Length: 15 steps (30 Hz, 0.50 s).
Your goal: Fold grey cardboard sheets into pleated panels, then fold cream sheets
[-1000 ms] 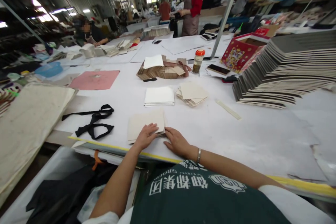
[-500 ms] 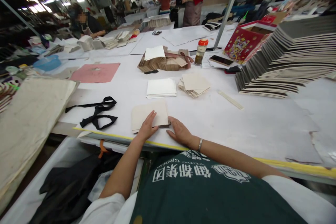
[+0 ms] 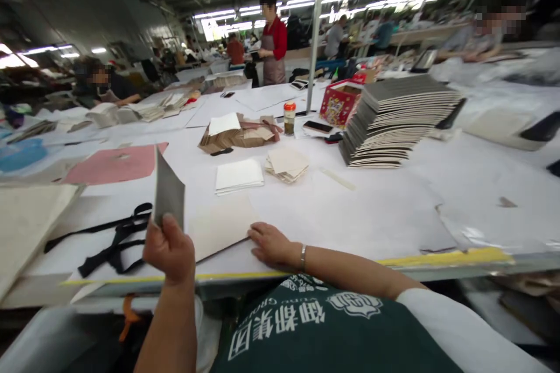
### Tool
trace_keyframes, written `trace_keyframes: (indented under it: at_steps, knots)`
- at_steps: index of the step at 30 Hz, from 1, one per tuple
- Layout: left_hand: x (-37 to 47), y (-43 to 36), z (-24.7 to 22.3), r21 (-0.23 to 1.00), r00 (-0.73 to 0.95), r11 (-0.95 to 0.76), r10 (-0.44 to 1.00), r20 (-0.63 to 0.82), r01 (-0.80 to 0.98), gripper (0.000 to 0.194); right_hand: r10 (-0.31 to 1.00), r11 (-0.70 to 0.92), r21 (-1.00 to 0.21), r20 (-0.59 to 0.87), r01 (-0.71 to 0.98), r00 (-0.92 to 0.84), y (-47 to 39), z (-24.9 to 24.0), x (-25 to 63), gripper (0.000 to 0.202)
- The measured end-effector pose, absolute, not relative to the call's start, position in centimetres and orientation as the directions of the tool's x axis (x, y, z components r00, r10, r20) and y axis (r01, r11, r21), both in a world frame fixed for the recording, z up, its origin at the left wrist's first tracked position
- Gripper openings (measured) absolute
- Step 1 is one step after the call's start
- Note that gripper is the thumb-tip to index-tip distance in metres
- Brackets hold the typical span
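Observation:
My left hand is closed on a grey panel, raised upright above the table's front edge. Flat on the white table lies a cream panel with a dark lower edge. My right hand touches that panel's right corner, its fingers close together and bent over the edge; whether they pinch it cannot be made out. Beyond are a stack of white sheets and a fanned pile of cream pieces.
Black straps lie at the left near a pink sheet. Farther back stand brown pieces, a jar, a phone, a red box and a tall grey stack. A metal pole rises behind.
My left hand has left the cream panel on the table and lifted a grey panel upright at the left. My right hand stays at the panel's corner. The view has tilted up and turned right.

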<state>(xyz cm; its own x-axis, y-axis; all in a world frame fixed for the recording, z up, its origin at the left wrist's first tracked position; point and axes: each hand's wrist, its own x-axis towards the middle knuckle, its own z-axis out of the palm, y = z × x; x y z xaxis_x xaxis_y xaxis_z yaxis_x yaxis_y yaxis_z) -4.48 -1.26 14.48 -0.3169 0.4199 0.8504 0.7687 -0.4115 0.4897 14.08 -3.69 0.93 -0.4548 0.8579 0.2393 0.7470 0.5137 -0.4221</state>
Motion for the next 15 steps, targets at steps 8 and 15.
trace_keyframes:
  at_steps: [8,15]
  knots:
    - [10.7,-5.3,4.2,-0.014,0.810,-0.921,0.336,0.481,0.390,0.034,0.904,-0.147,-0.594,0.244,0.791,0.351,-4.6,5.0,34.4,0.031]
    - [13.2,-1.3,1.6,0.465,0.698,-0.787,0.595,0.399,0.405,0.037,0.884,0.091,-0.340,0.461,0.936,0.081,1.6,6.3,34.9,0.035]
